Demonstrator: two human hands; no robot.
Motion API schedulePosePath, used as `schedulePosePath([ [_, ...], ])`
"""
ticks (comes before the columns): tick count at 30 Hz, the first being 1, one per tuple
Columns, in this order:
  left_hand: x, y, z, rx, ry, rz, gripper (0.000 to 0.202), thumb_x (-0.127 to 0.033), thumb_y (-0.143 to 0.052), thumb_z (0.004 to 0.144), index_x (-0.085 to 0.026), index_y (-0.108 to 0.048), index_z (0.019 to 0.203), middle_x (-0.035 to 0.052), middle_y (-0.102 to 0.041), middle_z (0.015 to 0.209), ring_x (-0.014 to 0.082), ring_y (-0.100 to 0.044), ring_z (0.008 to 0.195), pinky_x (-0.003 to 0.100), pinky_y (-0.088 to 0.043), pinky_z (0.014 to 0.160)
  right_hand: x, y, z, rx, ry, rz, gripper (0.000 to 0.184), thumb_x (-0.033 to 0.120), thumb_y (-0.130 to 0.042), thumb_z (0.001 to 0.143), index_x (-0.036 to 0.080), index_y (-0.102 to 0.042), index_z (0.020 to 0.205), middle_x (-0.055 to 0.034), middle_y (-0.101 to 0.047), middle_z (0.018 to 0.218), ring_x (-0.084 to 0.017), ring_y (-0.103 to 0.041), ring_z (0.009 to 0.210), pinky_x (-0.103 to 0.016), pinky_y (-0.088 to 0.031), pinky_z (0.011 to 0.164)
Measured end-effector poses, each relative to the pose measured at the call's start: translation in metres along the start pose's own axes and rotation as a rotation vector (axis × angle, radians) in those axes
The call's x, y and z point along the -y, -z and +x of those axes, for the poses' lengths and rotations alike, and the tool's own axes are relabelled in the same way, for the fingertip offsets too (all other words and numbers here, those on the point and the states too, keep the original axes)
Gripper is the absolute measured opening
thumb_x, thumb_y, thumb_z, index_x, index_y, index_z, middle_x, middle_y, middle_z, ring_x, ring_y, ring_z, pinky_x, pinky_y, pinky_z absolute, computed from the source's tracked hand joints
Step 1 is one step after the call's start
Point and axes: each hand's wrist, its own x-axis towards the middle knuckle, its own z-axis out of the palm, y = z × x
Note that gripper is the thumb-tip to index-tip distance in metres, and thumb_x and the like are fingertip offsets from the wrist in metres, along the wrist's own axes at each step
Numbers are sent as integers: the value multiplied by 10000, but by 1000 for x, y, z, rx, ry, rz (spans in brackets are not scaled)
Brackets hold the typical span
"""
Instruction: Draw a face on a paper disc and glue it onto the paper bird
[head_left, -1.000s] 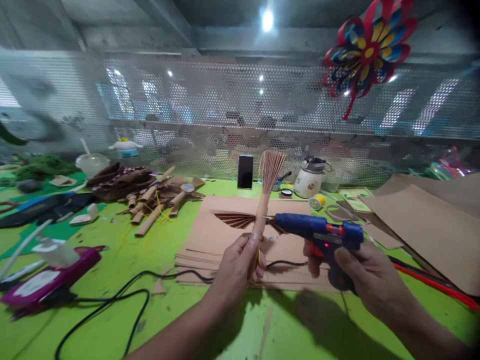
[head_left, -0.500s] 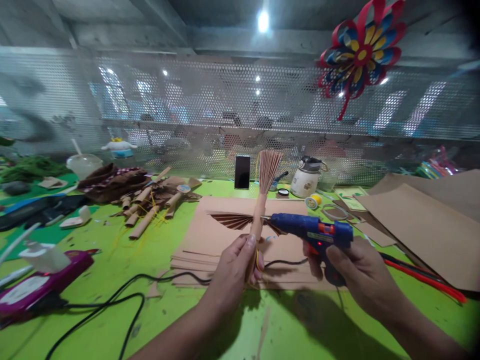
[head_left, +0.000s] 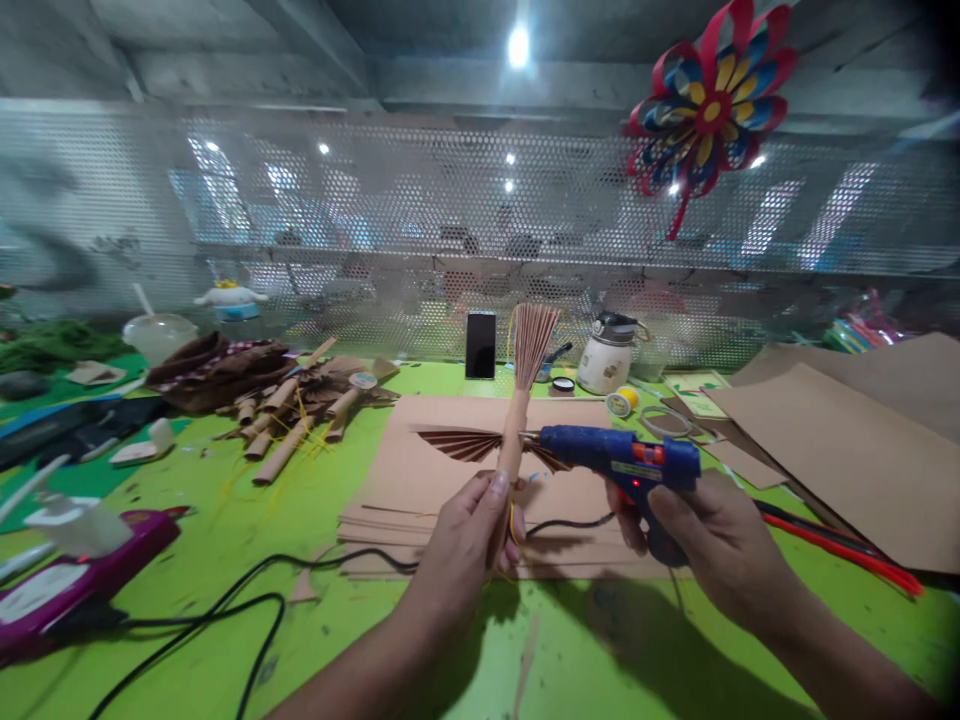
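My left hand (head_left: pixel 469 540) is closed round the lower end of a rolled brown paper stick (head_left: pixel 516 430) that stands upright, with a pleated paper fan (head_left: pixel 534 340) at its top and pleated wings (head_left: pixel 461 442) at its middle. My right hand (head_left: pixel 709 545) grips a blue hot glue gun (head_left: pixel 626 458), finger on the trigger. The gun's nozzle touches the stick at the wing joint. A small red light glows on the gun's body.
A stack of brown cardboard sheets (head_left: pixel 420 490) lies under the hands on the green table (head_left: pixel 225 540). Paper rolls (head_left: pixel 292 420) lie at left, a purple power strip (head_left: pixel 82 560) and black cable (head_left: pixel 247 590) nearer. A phone (head_left: pixel 480 344), a white jar (head_left: pixel 609 355), larger cardboard (head_left: pixel 840 450) and a hanging pinwheel (head_left: pixel 705 100) stand behind.
Both hands, stick and glue gun have kept their pose, nozzle against the stick. The camera view drifted slightly, so everything sits a little further left.
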Motion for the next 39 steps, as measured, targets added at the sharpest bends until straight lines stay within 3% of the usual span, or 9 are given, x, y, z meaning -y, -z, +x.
schedulePosePath([
  [9, -2, 0, 2, -4, -3, 18, 334, -487, -569, 875, -166, -596, 788, -1, -541, 588, 95, -442, 487, 186, -369, 472, 1, 0, -1, 4, 18, -20, 386, 498, -493, 918, 173, -625, 757, -35, -605, 574, -125, -529, 487, -227, -396, 433],
  [17, 5, 4, 0, 24, -8, 20, 343, -500, -523, 901, -168, -597, 946, 8, -564, 642, 95, -463, 490, 199, -361, 475, 1, 1, 3, -19, -44, 65, 411, 531, -492, 908, 156, -626, 807, -52, -618, 617, -128, -533, 520, -231, -393, 450],
  [31, -5, -3, -4, 27, -1, 62, 340, -488, -480, 924, -170, -555, 831, -5, -530, 613, 113, -444, 518, 215, -353, 516, 0, 1, 2, 30, -17, 54, 390, 499, -488, 921, 151, -632, 822, -43, -609, 599, -121, -519, 495, -225, -391, 439],
  [39, 0, 3, -3, 76, 14, 54, 319, -415, -411, 970, -145, -582, 975, -21, -522, 613, 84, -405, 485, 200, -328, 505, -6, 8, 5, 53, -87, 225, 392, 506, -498, 916, 147, -634, 837, -53, -597, 678, -133, -540, 559, -244, -416, 495],
])
